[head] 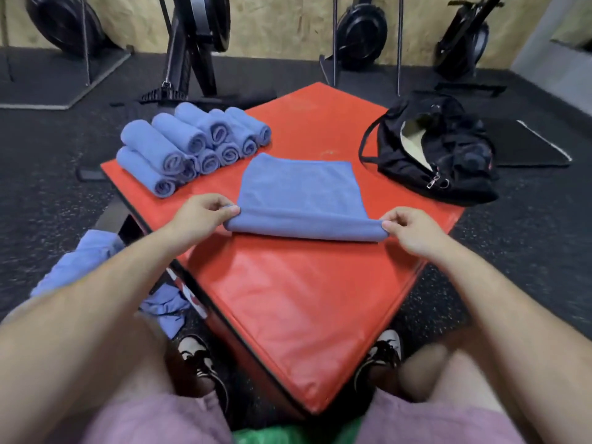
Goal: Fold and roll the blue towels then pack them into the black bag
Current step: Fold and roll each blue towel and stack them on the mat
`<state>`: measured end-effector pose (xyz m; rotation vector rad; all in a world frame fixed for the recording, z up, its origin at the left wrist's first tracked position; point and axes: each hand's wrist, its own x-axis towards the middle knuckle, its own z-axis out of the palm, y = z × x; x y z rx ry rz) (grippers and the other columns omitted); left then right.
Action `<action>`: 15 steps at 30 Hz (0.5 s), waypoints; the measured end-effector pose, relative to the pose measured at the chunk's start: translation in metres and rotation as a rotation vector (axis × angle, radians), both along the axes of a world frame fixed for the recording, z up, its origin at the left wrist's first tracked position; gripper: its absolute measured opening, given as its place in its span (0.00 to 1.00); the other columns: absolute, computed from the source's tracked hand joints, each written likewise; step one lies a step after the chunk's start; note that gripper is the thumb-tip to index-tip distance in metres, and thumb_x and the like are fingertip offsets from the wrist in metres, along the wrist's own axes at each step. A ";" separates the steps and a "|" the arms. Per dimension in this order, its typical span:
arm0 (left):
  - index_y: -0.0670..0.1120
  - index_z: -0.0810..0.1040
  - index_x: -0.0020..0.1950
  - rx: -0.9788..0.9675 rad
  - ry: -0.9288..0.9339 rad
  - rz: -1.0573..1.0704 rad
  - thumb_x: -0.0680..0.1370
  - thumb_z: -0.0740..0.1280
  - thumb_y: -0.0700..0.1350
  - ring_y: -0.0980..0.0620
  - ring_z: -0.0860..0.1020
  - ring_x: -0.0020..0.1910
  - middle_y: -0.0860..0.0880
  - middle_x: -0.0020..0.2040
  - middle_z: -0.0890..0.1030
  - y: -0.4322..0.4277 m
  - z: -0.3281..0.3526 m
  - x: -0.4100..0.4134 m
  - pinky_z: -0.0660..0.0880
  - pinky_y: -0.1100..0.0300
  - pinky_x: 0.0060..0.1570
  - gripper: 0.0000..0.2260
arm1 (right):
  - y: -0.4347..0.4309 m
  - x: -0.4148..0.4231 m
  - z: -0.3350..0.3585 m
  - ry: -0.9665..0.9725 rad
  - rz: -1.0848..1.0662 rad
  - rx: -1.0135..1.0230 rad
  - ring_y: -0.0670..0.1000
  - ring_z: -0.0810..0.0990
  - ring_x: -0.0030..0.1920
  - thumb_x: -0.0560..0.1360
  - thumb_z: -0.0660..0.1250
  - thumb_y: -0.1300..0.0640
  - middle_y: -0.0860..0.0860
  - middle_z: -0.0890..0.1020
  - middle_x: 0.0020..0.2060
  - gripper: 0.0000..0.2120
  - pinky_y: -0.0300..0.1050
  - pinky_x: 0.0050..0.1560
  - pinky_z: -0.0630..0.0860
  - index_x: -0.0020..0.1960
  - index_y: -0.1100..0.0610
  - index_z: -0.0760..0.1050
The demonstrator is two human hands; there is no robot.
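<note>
One wide-angle camera rides on the person's head and faces forward and steeply down. It is close: both forearms [96, 296] rise from the bottom corners to the left hand [205, 216] and right hand [408, 230] at mid-frame over the red tabletop [288, 299]. The far wall [288, 27] curves along the top edge, well away.

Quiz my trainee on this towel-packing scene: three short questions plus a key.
1. True or false: the bag is zipped shut.
2. The flat towel is pinched by: A left hand only; B right hand only; C both.
3. Fill in: the rolled towels lie to the flat towel's ___.
Key: 1 false; 2 C; 3 left.
</note>
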<state>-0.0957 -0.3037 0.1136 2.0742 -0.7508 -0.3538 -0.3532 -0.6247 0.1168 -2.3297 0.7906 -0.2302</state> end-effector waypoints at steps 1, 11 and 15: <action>0.43 0.82 0.42 -0.012 0.009 0.008 0.79 0.70 0.45 0.63 0.73 0.30 0.54 0.31 0.79 0.000 -0.001 -0.001 0.70 0.68 0.36 0.08 | 0.001 -0.001 0.000 0.016 -0.004 0.034 0.51 0.78 0.40 0.78 0.68 0.63 0.52 0.83 0.39 0.09 0.46 0.48 0.74 0.41 0.51 0.78; 0.49 0.83 0.50 0.209 -0.452 -0.245 0.73 0.70 0.56 0.54 0.73 0.39 0.58 0.40 0.75 -0.021 -0.022 0.003 0.73 0.55 0.47 0.13 | 0.029 0.028 -0.011 0.063 0.142 -0.219 0.50 0.78 0.47 0.74 0.71 0.53 0.46 0.80 0.44 0.06 0.46 0.52 0.74 0.51 0.50 0.83; 0.54 0.81 0.57 0.363 -0.519 -0.229 0.76 0.70 0.59 0.47 0.74 0.52 0.53 0.51 0.77 -0.034 -0.030 0.003 0.70 0.53 0.52 0.14 | 0.044 0.042 -0.022 0.167 0.134 -0.280 0.55 0.77 0.57 0.74 0.69 0.48 0.49 0.78 0.55 0.14 0.52 0.58 0.75 0.59 0.48 0.80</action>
